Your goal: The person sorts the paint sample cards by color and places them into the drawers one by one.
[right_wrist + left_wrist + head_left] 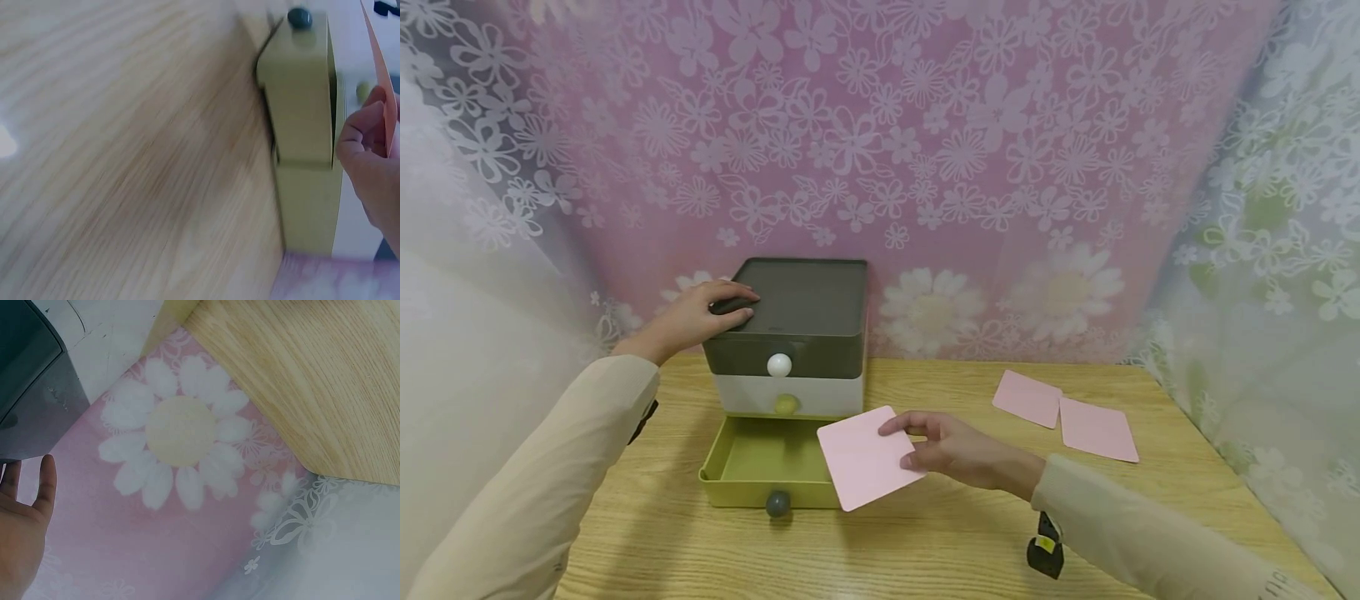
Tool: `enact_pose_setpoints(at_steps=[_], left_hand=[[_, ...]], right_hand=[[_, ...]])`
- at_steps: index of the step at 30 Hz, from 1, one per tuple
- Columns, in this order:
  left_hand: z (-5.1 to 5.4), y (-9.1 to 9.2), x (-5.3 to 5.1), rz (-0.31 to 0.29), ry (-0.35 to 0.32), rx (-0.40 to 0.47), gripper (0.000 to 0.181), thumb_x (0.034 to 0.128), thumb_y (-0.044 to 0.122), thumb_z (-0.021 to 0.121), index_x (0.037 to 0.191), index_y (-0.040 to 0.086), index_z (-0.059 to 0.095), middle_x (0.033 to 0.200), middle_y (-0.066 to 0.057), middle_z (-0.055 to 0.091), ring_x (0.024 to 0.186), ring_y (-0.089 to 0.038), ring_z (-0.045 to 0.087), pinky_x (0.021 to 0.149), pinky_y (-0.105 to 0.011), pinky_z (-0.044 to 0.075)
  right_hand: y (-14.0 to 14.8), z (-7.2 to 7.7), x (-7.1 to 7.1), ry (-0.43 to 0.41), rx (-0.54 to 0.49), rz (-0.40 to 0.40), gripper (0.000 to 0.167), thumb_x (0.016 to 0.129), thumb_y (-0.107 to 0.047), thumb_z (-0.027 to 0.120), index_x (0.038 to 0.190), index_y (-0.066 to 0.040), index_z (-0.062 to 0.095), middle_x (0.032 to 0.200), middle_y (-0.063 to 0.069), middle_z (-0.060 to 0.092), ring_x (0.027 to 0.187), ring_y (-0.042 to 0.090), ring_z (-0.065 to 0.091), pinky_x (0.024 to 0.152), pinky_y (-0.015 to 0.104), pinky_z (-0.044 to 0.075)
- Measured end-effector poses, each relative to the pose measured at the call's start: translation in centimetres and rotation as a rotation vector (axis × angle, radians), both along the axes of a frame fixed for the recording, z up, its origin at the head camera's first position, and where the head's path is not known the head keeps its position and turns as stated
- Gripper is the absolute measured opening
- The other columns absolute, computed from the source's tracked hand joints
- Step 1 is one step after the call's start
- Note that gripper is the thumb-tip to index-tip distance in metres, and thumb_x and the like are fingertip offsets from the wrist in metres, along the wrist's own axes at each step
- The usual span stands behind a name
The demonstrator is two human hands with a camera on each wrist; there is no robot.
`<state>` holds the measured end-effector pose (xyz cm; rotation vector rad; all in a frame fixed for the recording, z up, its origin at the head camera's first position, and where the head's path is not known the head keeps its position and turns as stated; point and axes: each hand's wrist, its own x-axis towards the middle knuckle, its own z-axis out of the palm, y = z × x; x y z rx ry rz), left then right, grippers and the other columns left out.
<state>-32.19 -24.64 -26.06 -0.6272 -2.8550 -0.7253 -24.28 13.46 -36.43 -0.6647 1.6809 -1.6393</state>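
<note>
A small drawer unit stands on the table, with a dark grey top (808, 292), a dark upper drawer with a white knob and a white middle section. Its green bottom drawer (752, 462) is pulled out, and the part of it that shows holds nothing. My left hand (688, 321) rests on the left edge of the unit's top; in the left wrist view its fingers (45, 484) touch the dark casing. Between thumb and fingers, my right hand (958, 450) pinches a square pink card (865, 458) above the right part of the open drawer, hiding that corner.
Two more pink cards, one left (1028, 398) and one right (1099, 428), lie flat on the wooden table (940, 550) at the right, their edges meeting. A flowered curtain (925, 167) hangs close behind the unit, with pale sheets at both sides.
</note>
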Motion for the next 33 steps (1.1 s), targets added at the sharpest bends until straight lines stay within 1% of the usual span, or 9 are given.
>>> enact_pose_setpoints(at_steps=[4,7,11,13,16,18,24,29,33], left_hand=[[0.0,0.1,0.1,-0.005,0.005,0.004,0.041,0.0913,0.039,0.053,0.125,0.015,0.056,0.138,-0.013,0.043,0.133,-0.035,0.030,0.106,-0.056,0.023],[0.0,0.1,0.1,-0.004,0.005,-0.001,0.041,0.0914,0.039,0.052,0.125,0.015,0.056,0.138,-0.012,0.043,0.132,-0.034,0.031,0.106,-0.056,0.024],[0.1,0.1,0.1,-0.003,0.005,-0.006,0.042,0.0915,0.039,0.052,0.126,0.016,0.056,0.138,-0.012,0.042,0.132,-0.035,0.030,0.106,-0.056,0.024],[0.1,0.1,0.1,-0.003,0.005,-0.006,0.041,0.0916,0.039,0.052,0.126,0.016,0.056,0.139,-0.012,0.042,0.133,-0.034,0.030,0.106,-0.056,0.023],[0.1,0.1,0.1,-0.002,0.004,-0.003,0.041,0.0916,0.039,0.052,0.126,0.016,0.056,0.139,-0.012,0.042,0.133,-0.034,0.030,0.106,-0.056,0.023],[0.1,0.1,0.1,-0.002,0.000,-0.001,0.041,0.0915,0.039,0.052,0.126,0.016,0.056,0.139,-0.012,0.042,0.133,-0.034,0.029,0.106,-0.056,0.023],[0.0,0.0,0.1,0.000,-0.006,-0.002,0.042,0.0914,0.040,0.052,0.126,0.016,0.055,0.139,-0.012,0.041,0.133,-0.034,0.029,0.106,-0.056,0.023],[0.1,0.0,0.1,0.007,-0.013,-0.002,0.043,0.0913,0.040,0.052,0.126,0.016,0.055,0.140,-0.012,0.041,0.134,-0.035,0.027,0.107,-0.057,0.021],[0.2,0.1,0.3,0.003,-0.018,-0.002,0.043,0.0914,0.040,0.052,0.127,0.015,0.055,0.140,-0.013,0.040,0.135,-0.035,0.026,0.107,-0.058,0.021]], right_hand=[[-2.7,0.2,0.6,-0.060,0.001,-0.011,0.044,0.085,0.003,0.057,0.127,0.001,0.044,0.127,0.010,0.042,0.085,0.013,0.054,0.078,0.024,0.046],[-4.4,0.2,0.9,-0.112,-0.002,-0.015,0.044,0.084,0.002,0.057,0.127,0.000,0.046,0.123,0.008,0.045,0.083,0.013,0.052,0.078,0.024,0.045],[-6.3,0.2,1.1,-0.169,-0.019,-0.012,0.045,0.084,0.004,0.056,0.128,0.002,0.044,0.108,0.005,0.052,0.086,0.013,0.052,0.079,0.025,0.044],[-7.1,0.2,1.1,-0.189,-0.020,-0.022,0.044,0.085,0.005,0.054,0.128,0.004,0.043,0.098,0.004,0.053,0.085,0.014,0.052,0.080,0.025,0.044],[-8.2,0.1,1.1,-0.206,-0.013,-0.056,0.043,0.085,0.006,0.053,0.127,0.006,0.043,0.092,0.005,0.053,0.084,0.014,0.053,0.082,0.027,0.045],[-8.9,0.1,0.9,-0.212,0.004,-0.091,0.044,0.085,0.006,0.053,0.127,0.006,0.042,0.089,0.006,0.051,0.082,0.015,0.053,0.084,0.028,0.045],[-10.5,-0.8,-0.2,-0.202,0.061,-0.199,0.044,0.084,0.011,0.051,0.127,0.009,0.042,0.098,0.013,0.048,0.085,0.018,0.055,0.092,0.035,0.046],[-11.6,-1.6,-0.9,-0.197,0.077,-0.256,0.045,0.082,0.015,0.050,0.126,0.010,0.043,0.101,0.017,0.047,0.084,0.020,0.055,0.092,0.038,0.047],[-12.3,-1.8,-1.0,-0.185,0.077,-0.272,0.047,0.082,0.017,0.048,0.128,0.012,0.040,0.106,0.020,0.045,0.084,0.022,0.054,0.089,0.038,0.049]])
